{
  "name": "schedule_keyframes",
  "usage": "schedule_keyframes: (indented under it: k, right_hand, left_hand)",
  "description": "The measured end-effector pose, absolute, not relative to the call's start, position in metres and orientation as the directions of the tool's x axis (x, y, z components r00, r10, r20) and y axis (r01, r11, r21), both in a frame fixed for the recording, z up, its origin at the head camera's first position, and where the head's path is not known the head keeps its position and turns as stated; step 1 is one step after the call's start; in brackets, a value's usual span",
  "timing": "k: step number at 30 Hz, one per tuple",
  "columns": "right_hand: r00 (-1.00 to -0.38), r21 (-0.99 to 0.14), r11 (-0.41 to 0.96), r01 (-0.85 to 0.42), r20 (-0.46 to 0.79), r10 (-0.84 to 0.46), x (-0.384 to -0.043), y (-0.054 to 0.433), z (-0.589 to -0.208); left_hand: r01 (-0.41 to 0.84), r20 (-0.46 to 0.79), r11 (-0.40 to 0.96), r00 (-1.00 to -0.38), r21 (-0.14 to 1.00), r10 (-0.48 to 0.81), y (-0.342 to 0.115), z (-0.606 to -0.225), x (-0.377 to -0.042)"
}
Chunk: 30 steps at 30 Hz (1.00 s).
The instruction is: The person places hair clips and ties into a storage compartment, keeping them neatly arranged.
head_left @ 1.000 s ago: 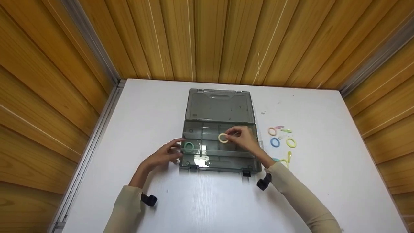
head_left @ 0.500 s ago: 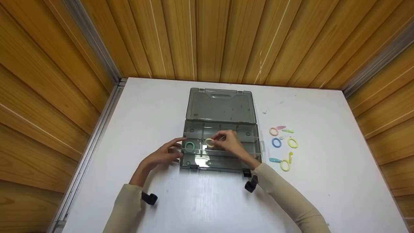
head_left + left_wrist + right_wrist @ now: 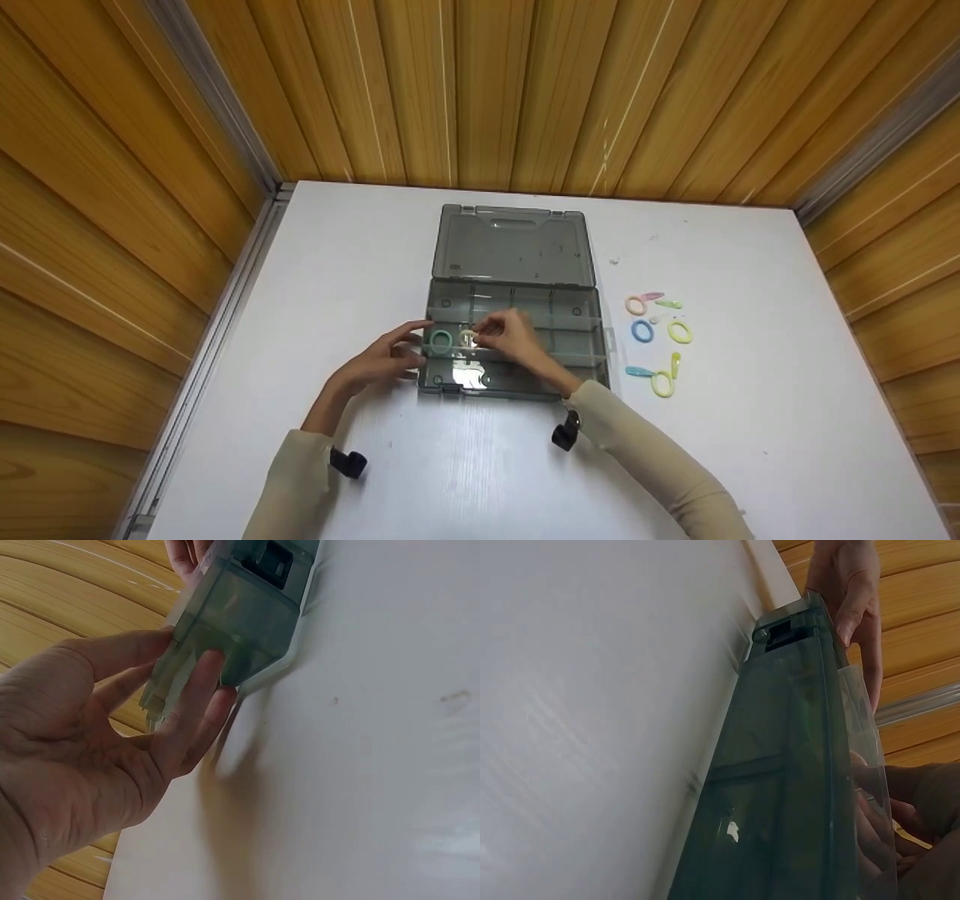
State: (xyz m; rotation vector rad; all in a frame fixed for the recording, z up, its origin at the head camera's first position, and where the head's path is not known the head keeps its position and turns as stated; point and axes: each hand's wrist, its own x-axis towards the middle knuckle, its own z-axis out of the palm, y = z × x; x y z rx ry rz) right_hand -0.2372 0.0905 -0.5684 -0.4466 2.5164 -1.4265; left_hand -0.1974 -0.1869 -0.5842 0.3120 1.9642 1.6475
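A smoky transparent compartment box (image 3: pixel 517 244) lies on the white table with its lid laid back. In its middle row, at the left end, rests a green hair tie (image 3: pixel 431 342). My right hand (image 3: pixel 514 339) pinches a pale yellow hair tie (image 3: pixel 463 339) low over that row, just right of the green one. My left hand (image 3: pixel 379 365) spreads its fingers against the box's left side; the left wrist view shows its fingertips (image 3: pixel 206 667) touching the outer wall. In the right wrist view, my right fingers are partly hidden behind a clear divider (image 3: pixel 866 742).
Right of the box lie a pink hair tie (image 3: pixel 636 305), a blue hair tie (image 3: pixel 633 331), yellow hair ties (image 3: pixel 680 332) and several small snap clips (image 3: pixel 639 371). Clear dividers stand up between the box's rows. Wooden panels (image 3: pixel 480 90) surround the table.
My right hand has carried the pale yellow hair tie leftward and down across the box, close to the green one. My left hand stays at the box's left side.
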Motion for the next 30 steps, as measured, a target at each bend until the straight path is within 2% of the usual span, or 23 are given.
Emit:
schedule_keyframes:
  k: [10, 25, 30]
  right_hand:
    - [-0.936, -0.796, 0.581, -0.167, -0.057, -0.348, -0.2403, 0.0818, -0.5750]
    - [-0.923, -0.808, 0.582, -0.091, -0.151, -0.353, -0.2422, 0.0831, -0.5726]
    - [-0.918, -0.809, 0.578, -0.106, -0.143, -0.369, -0.2424, 0.0854, -0.5680]
  left_hand:
    - [-0.178, -0.277, 0.235, -0.818, 0.955, 0.505, -0.1862, -0.5820, -0.1963]
    - [-0.145, -0.246, 0.229, -0.821, 0.963, 0.515, -0.1857, -0.5815, -0.1969]
    - [-0.151, -0.249, 0.228, -0.825, 0.962, 0.507, -0.1848, -0.5811, -0.1964]
